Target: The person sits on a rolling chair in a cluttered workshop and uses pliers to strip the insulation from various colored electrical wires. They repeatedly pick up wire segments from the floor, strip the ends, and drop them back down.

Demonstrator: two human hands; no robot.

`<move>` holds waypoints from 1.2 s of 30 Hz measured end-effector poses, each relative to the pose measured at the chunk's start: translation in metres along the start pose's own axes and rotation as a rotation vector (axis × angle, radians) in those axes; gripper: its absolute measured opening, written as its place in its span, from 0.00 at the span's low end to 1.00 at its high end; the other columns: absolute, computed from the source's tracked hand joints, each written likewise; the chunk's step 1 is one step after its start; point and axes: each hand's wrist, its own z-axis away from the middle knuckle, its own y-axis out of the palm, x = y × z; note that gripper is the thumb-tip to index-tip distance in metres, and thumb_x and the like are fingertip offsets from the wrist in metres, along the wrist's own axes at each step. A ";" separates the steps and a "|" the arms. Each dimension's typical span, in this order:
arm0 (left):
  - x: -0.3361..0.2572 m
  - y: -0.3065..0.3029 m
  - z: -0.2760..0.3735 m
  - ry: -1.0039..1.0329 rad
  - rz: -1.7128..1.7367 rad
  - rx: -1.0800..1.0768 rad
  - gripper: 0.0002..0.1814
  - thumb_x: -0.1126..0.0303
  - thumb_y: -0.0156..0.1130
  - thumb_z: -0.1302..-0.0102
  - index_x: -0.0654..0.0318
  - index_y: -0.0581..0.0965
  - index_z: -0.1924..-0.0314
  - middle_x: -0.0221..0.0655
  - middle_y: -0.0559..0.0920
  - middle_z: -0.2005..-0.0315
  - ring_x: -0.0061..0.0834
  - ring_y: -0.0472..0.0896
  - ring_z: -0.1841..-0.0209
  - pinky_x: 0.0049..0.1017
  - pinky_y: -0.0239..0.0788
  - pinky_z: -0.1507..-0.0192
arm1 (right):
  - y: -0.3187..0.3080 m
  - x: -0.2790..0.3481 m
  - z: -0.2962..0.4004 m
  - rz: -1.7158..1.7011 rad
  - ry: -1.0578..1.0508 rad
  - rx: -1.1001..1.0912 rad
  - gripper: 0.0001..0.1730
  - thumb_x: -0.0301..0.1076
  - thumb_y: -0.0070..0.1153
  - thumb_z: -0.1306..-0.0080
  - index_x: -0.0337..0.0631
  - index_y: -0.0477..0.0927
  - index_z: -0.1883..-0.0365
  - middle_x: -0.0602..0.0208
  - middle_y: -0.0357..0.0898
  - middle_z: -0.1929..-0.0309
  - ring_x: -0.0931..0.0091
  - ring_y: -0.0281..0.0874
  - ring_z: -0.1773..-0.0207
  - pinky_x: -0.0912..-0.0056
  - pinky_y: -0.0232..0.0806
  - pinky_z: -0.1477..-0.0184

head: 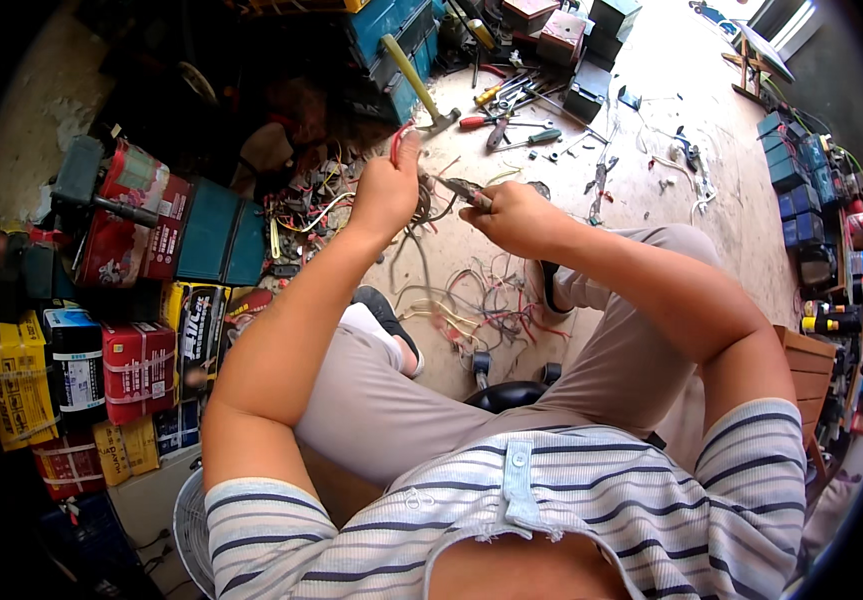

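My left hand [388,191] grips a bundle of electrical wires. A red wire [399,142] loops up past its thumb, and dark wires [422,206] hang down below. My right hand [523,219] is shut around a hand tool [470,193], whose dark tip points left at the bundle. Blur hides whether it is a knife or pliers. Beneath my hands, a tangle of cut wires [487,296] in red, yellow, grey and black covers the floor between my feet. Just beyond my left hand is a hammer [418,79] with a yellowish handle.
Screwdrivers [544,136] and wrenches lie scattered ahead, near several batteries [589,90]. Left of me are a heap of wire scraps [311,202] and stacked battery boxes [138,367]. A fan [189,525] stands by my left elbow. A laden shelf [848,277] runs along the right.
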 end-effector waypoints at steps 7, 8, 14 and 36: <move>-0.029 0.012 0.018 -0.219 0.275 0.133 0.30 0.42 0.46 0.29 0.61 0.78 0.74 0.27 0.75 0.84 0.19 0.69 0.86 0.22 0.57 0.85 | -0.004 0.006 -0.004 -0.426 -0.192 -0.212 0.13 0.40 0.60 0.35 0.38 0.82 0.62 0.71 0.75 0.76 0.83 0.65 0.73 0.75 0.61 0.71; -0.032 0.014 0.019 -0.207 0.245 0.139 0.30 0.42 0.45 0.28 0.62 0.78 0.72 0.27 0.75 0.85 0.19 0.69 0.86 0.22 0.56 0.84 | -0.004 0.006 -0.006 -0.439 -0.239 -0.216 0.12 0.39 0.60 0.35 0.38 0.82 0.62 0.72 0.75 0.76 0.83 0.65 0.73 0.76 0.61 0.71; -0.034 0.014 0.016 -0.197 0.275 0.184 0.31 0.43 0.43 0.27 0.64 0.80 0.68 0.27 0.77 0.84 0.16 0.65 0.87 0.20 0.56 0.84 | -0.017 0.004 -0.007 -0.459 -0.158 -0.239 0.15 0.40 0.61 0.37 0.34 0.80 0.69 0.69 0.74 0.77 0.80 0.68 0.72 0.72 0.63 0.69; -0.037 -0.008 0.002 -0.475 0.798 0.062 0.26 0.41 0.43 0.28 0.56 0.73 0.68 0.28 0.75 0.78 0.18 0.66 0.80 0.20 0.53 0.81 | -0.056 0.017 0.027 -0.592 0.146 0.377 0.22 0.49 0.61 0.36 0.37 0.81 0.59 0.66 0.83 0.71 0.88 0.66 0.83 0.84 0.54 0.87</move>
